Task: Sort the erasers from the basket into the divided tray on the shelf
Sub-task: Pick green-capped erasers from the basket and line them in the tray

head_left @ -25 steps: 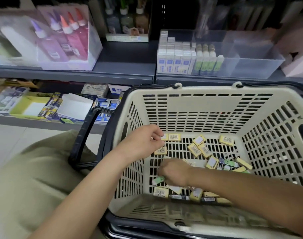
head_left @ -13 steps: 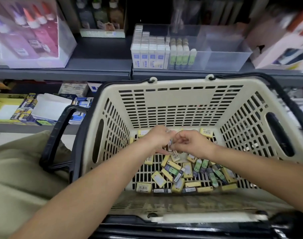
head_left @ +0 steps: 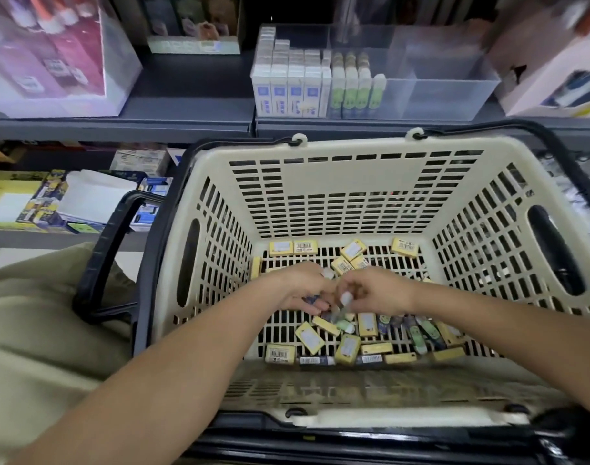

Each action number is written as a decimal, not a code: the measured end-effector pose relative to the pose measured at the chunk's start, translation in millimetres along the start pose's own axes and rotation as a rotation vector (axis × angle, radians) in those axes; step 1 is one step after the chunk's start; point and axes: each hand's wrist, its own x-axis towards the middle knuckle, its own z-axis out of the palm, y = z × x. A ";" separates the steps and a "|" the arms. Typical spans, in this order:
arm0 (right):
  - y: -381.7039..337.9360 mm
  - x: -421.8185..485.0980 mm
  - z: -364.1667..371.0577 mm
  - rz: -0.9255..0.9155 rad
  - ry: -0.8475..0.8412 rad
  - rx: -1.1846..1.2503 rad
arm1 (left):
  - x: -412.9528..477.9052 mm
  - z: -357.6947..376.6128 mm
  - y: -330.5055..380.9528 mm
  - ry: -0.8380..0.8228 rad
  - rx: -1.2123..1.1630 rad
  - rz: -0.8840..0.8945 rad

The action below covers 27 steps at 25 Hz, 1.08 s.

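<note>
A grey shop shelf point(head_left: 186, 122) ran across the background, and a cream slotted basket point(head_left: 354, 169) with black handles sat in front of it, close to the person. On the shelf just behind the basket stood the clear divided tray point(head_left: 448, 88) – its left compartments were packed with upright white-and-blue erasers point(head_left: 287, 92) and green ones point(head_left: 354, 92), while its right compartments showed nothing inside. Both bare forearms reached into the basket, where the hands met above the floor. The left hand point(head_left: 300, 290) had its fingers curled round a dark-wrapped eraser point(head_left: 309, 299); the right hand point(head_left: 377, 290), touching it, pinched a pale eraser point(head_left: 346, 299). Loose yellow erasers point(head_left: 309, 337) – with a few green and dark ones – lay scattered over the basket's floor, mostly toward the near wall.
</note>
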 end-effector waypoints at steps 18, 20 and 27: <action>0.5 7.7 34.8 -0.041 -0.034 -0.737 | 11.7 -14.3 -11.6 -0.060 -0.224 0.001; 1.7 6.7 39.3 0.035 -0.014 -0.695 | 14.1 -16.3 -12.3 -0.031 -0.244 0.016; -5.1 12.1 6.8 0.059 0.203 0.089 | 18.7 -20.8 -16.0 0.052 -0.127 0.067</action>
